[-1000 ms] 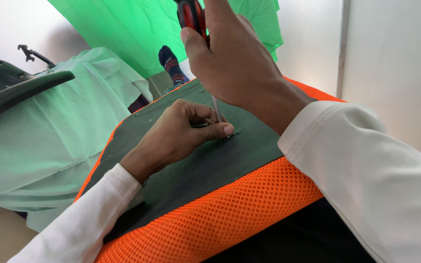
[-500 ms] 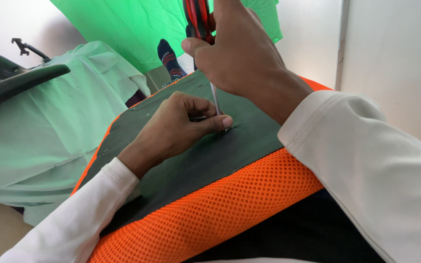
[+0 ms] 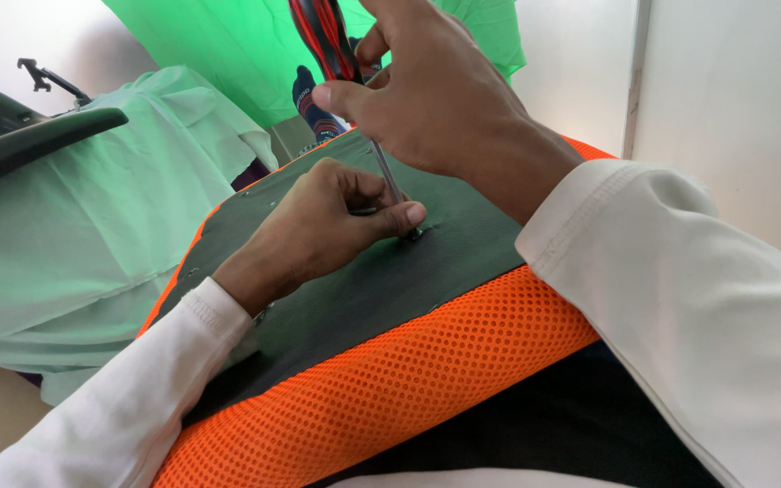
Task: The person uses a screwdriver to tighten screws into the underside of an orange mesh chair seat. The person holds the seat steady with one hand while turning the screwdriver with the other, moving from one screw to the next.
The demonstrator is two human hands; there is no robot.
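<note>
A: Orange mesh (image 3: 390,389) wraps the near edge of the seat pad; a dark green-grey panel (image 3: 354,289) covers its upward face. Report the tool position.

B: My right hand (image 3: 445,99) holds a screwdriver (image 3: 332,41) with a red-and-black handle. The grip is closed around the handle, thumb and fingers wrapped, at the top of the frame. The metal shaft (image 3: 389,176) runs down at a slight tilt to the panel, toward its far right portion.

A: Report the tip.

B: The tip meets a small screw (image 3: 416,235) set in the panel. Contact looks direct, but the screw head is too small to read in detail.

A: Left hand (image 3: 318,230)?

B: It rests knuckles-up on the panel, just left of the screw. Its grip is pressed together, fingers curled, thumb and forefinger pinching the lower shaft just above the tip. Both arms wear white sleeves (image 3: 680,307).

A: Surroundings?

B: Pale green cloth (image 3: 74,235) lies left of the pad, near its left edge. A black curved plastic part (image 3: 20,136) sits above that cloth at the frame's left edge. Bright green fabric (image 3: 228,45) hangs beyond the pad's far edge, with a foot in a dark patterned sock (image 3: 311,104) below it. A white wall panel (image 3: 734,108) stands to the right.
</note>
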